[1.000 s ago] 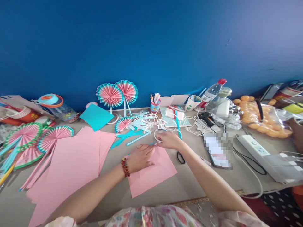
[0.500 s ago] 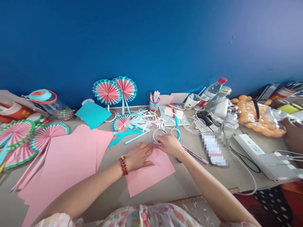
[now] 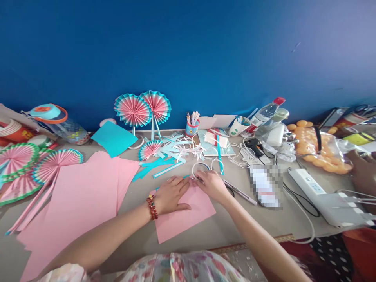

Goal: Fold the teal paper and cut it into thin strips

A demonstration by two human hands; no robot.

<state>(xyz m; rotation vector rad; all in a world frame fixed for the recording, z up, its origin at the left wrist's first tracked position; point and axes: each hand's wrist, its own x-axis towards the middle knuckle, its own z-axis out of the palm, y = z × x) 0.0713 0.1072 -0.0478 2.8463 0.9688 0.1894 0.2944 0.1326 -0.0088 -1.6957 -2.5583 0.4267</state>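
Note:
My left hand (image 3: 173,194) lies flat on a pink paper sheet (image 3: 188,219), fingers stretched towards its far edge. A beaded bracelet (image 3: 152,206) is round that wrist. At the sheet's far corner, the curled fingers of my right hand (image 3: 213,184) grip a thin white roll of tape (image 3: 193,169). The fingertips of both hands come close together there, and the tape end under them is hidden. A slim pen-like tool (image 3: 242,192) rests right of my right hand. Blue paper strips (image 3: 157,166) lie beyond my left hand.
Pink sheets (image 3: 88,188) and folded paper fans (image 3: 58,166) spread over the left side. A blue sheet (image 3: 114,138) and two standing fans (image 3: 133,111) are near the wall. To the right are a phone (image 3: 264,186), a power strip (image 3: 314,188) and another person's hand (image 3: 362,172).
My right hand and the tape roll have shifted very slightly while staying at the sheet's far corner. My left hand still presses the sheet. The whole view has moved a little.

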